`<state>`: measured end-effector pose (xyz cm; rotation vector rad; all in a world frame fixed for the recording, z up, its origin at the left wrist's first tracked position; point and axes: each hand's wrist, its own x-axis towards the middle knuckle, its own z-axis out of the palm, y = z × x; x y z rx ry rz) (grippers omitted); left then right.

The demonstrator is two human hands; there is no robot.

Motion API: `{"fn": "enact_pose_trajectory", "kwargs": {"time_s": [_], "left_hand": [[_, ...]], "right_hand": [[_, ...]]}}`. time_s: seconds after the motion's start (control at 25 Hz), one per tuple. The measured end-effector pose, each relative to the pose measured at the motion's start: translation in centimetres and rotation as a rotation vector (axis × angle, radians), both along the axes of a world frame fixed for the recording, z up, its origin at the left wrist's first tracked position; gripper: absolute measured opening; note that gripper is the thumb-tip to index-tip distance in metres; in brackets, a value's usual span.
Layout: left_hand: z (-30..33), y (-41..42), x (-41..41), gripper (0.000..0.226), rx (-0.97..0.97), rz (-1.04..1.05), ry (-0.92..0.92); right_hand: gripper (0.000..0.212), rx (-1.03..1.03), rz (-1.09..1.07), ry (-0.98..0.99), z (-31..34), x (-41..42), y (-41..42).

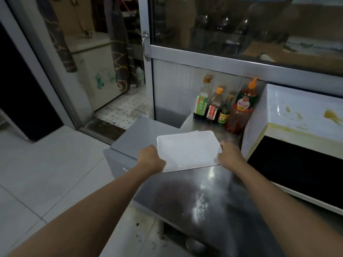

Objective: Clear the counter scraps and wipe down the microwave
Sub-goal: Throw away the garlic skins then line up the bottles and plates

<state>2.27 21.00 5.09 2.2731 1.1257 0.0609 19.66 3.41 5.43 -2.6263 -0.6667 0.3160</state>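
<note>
1. Steel counter [213, 206] lies nearest, its lower edge cut off and its surface lost in glare.
2. One white tray [187, 150] is held over the counter's far-left end, beside the microwave [297, 138].
3. Left hand [151, 160] grasps its left edge; right hand [230, 154] grasps its right edge, fingertips hidden underneath.
4. One stained microwave, cut off at right.
5. Four sauce bottles [224, 108] stand behind the tray, labels unreadable.

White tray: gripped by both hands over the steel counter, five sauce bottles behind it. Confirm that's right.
Wrong on the count: the head view shows four bottles, not five. The left hand and right hand do grip the white tray over the steel counter.
</note>
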Motion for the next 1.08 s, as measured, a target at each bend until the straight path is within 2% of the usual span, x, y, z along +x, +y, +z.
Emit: {"fn": "enact_pose_trajectory", "kwargs": {"time_s": [0.28, 0.52, 0.68, 0.84, 1.08], "left_hand": [[-5.2, 1.9, 6.3, 0.042, -0.043, 0.108, 0.094], [-7.7, 2.5, 9.5, 0.036, -0.092, 0.172, 0.131], [-8.9, 2.4, 10.4, 0.03, -0.046, 0.165, 0.148], [-9.5, 2.6, 10.5, 0.038, -0.041, 0.214, 0.152], [-10.0, 3.0, 10.5, 0.038, -0.023, 0.215, 0.15]], "right_hand": [[0.028, 0.041, 0.02, 0.007, -5.3, 7.7, 4.0], [0.036, 0.037, 0.033, 0.039, -8.8, 11.1, 5.9], [0.041, -0.002, 0.047, 0.069, -10.6, 12.0, 6.3], [0.04, 0.028, 0.053, 0.079, -11.7, 11.9, 6.6], [0.037, 0.057, 0.049, 0.066, -12.1, 12.2, 7.1]]}}
